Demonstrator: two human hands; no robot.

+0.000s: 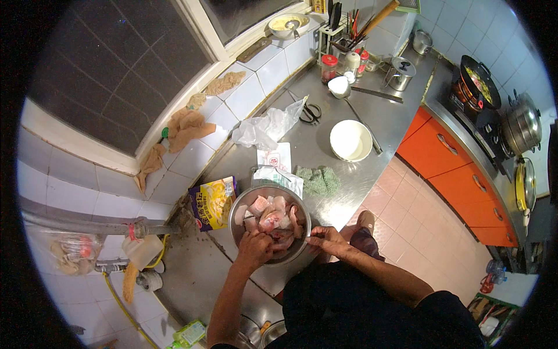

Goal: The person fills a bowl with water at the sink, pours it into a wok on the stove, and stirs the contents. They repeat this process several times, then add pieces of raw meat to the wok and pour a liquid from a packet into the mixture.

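A stainless steel bowl (232, 227) stands on the metal counter before me, holding raw pieces of what looks like fish (271, 218), pale pink with some red. My left hand (255, 249) reaches over its near left side, fingers curled down among the pieces. Its fingertips are hidden, so whether it grips a piece is unclear. At the bowl's right rim, my right hand (327, 240) pinches the edge between thumb and fingers. A purple and yellow seasoning packet (213, 203) touches or nearly touches the bowl on the left. Behind the bowl lie white printed packets (277, 174) and a green cloth (318, 180).
Farther back are a clear plastic bag (268, 126), scissors (310, 113), a white bowl (351, 140), a ladle (364, 124) and lidded jars (329, 69). Across the floor, a wok (477, 85) with food sits on the stove near a steel pot (523, 124). A green bottle (190, 333) lies lower left.
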